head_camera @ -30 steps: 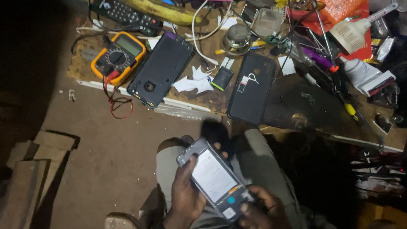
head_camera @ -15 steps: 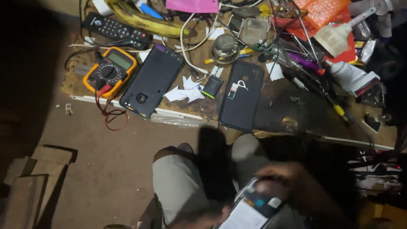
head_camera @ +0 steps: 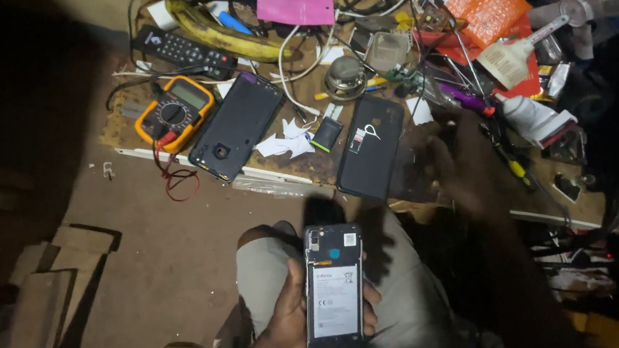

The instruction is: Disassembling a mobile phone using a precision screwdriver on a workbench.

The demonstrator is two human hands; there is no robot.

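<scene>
My left hand (head_camera: 290, 310) holds an opened phone (head_camera: 332, 288) over my lap, back cover off, its white battery and inner frame facing up. My right hand (head_camera: 467, 165) is stretched out over the right part of the low wooden bench (head_camera: 310, 168), fingers spread and blurred, holding nothing that I can see. It hovers just right of a black phone back cover (head_camera: 370, 148) and near a screwdriver (head_camera: 508, 163) with a yellow handle.
On the bench lie an orange multimeter (head_camera: 174, 112) with red leads, another black phone back cover (head_camera: 237, 127), a remote control (head_camera: 183, 49), a banana (head_camera: 221, 36), a pink card (head_camera: 295, 5), cables, crumpled paper and several small tools. Wooden blocks (head_camera: 53, 286) sit lower left.
The phone has been turned from screen-up to open-back-up and is now in my left hand alone. My right hand left it and reached out to the bench.
</scene>
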